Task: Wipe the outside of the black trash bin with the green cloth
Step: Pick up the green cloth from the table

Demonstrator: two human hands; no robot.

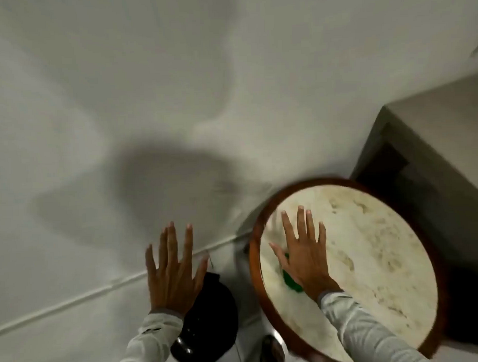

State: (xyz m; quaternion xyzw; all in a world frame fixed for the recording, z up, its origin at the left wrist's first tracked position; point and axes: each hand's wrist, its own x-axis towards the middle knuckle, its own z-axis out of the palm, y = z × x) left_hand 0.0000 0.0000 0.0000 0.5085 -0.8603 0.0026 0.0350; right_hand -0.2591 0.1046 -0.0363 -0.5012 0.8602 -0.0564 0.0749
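The black trash bin (210, 314) stands on the floor at the bottom centre, lined with a black bag, partly hidden by my left wrist. My left hand (171, 267) hovers above it with fingers spread, holding nothing. The green cloth (290, 280) lies on the round table, mostly hidden under my right hand (306, 253), which is flat with fingers spread over it. Whether the palm touches the cloth is not clear.
The round table (254, 261) has a dark wooden rim and a pale marble top, right of the bin. A white wall fills the upper view, meeting the floor along a skirting line (74, 297). A grey block-like piece of furniture (421, 147) stands at the right.
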